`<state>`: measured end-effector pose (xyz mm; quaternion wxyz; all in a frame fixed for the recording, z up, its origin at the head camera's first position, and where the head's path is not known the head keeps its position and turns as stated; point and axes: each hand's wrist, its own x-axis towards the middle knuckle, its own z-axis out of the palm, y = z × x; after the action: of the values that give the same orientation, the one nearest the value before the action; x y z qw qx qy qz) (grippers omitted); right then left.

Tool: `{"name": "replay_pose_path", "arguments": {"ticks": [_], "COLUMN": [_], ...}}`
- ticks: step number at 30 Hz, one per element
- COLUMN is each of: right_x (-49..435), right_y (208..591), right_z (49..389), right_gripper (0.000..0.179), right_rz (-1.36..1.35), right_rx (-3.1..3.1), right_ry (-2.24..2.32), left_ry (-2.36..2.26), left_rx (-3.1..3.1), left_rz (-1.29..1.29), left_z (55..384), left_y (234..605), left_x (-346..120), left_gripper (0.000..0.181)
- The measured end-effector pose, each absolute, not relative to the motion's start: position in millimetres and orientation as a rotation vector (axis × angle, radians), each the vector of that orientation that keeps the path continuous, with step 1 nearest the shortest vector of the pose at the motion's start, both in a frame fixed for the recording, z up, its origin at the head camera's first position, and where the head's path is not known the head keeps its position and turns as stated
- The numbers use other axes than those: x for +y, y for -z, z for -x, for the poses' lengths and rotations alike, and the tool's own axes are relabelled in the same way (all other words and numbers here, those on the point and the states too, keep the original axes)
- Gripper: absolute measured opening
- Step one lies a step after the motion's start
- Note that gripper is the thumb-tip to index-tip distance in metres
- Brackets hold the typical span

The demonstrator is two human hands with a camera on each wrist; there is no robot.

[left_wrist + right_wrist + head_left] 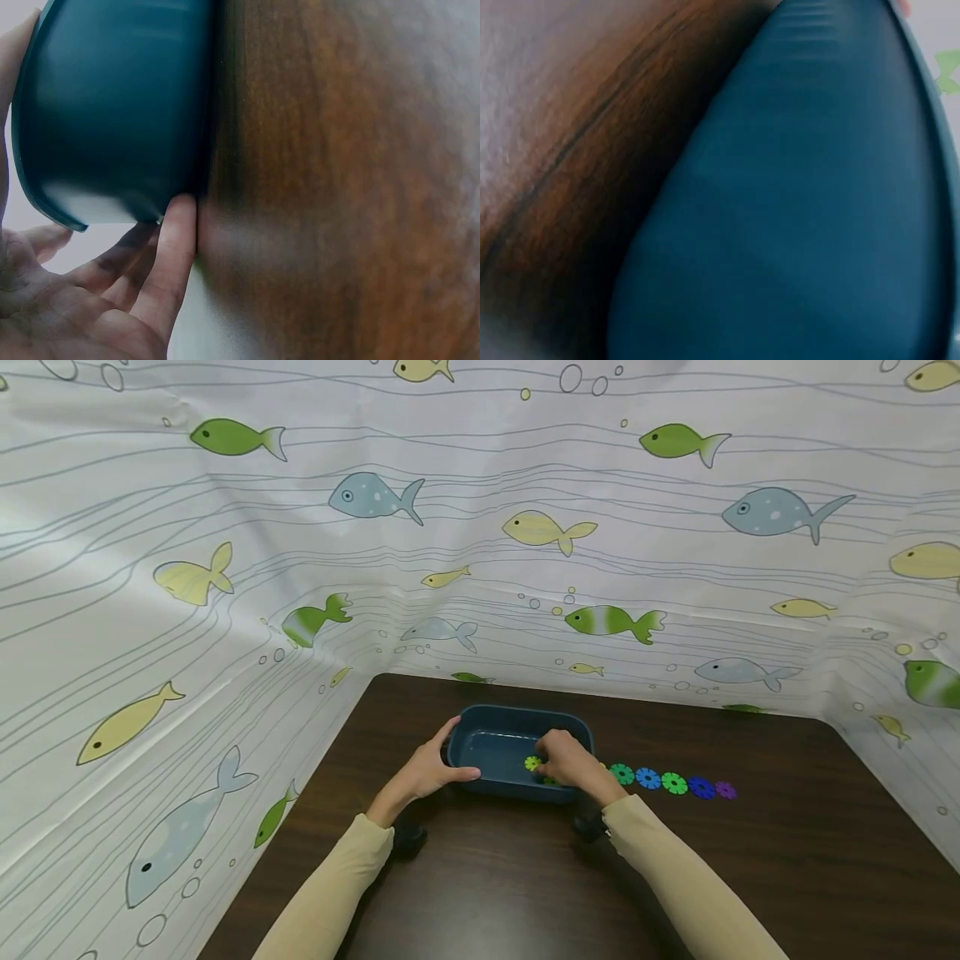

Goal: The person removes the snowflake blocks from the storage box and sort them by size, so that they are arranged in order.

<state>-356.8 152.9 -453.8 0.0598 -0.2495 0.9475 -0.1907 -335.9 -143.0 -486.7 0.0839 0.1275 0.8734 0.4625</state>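
Observation:
A dark blue plastic basin (491,720) stands on the table. My left hand (426,768) holds its left end, the thumb along the front rim and the fingers spread about the end. In the left wrist view, the fingers (171,259) lie against the basin's wall (112,112), low by the tabletop. My right hand (567,760) reaches down over the right part of the basin with bent fingers. Beside those fingertips lies a yellow-green notched disc (532,763), and another green disc (551,781) shows below them. I cannot tell whether the right fingers pinch a disc.
Right of the basin, a row of notched discs runs along the table: teal (622,774), light blue (648,778), green (674,783), dark blue (702,788) and purple (725,790). A fish-patterned sheet (480,543) walls the dark wooden table (465,877) at the back and sides.

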Motion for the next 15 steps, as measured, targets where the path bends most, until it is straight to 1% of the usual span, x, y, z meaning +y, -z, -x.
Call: {"name": "replay_pose_path", "arguments": {"ticks": [2,10,15], "right_x": [152.4,150.8,147.4], "right_y": [455.1,459.0,460.4], "right_z": [358.0,362.0,363.0], "right_gripper": [0.028,0.027,0.016], "right_rz": [0.757,0.783,0.766], "right_rx": [2.86,2.873,2.884], "right_ry": [0.57,0.572,0.556], "left_ry": [-1.386,-1.397,-1.397], "left_rx": [2.602,2.603,2.601], "left_rz": [-0.378,-0.365,-0.365], "left_z": [335.7,336.6,335.8], "left_y": [486.9,486.9,486.1], "left_x": [-142.5,-140.9,-142.1], "left_gripper": [0.123,0.119,0.12]}}
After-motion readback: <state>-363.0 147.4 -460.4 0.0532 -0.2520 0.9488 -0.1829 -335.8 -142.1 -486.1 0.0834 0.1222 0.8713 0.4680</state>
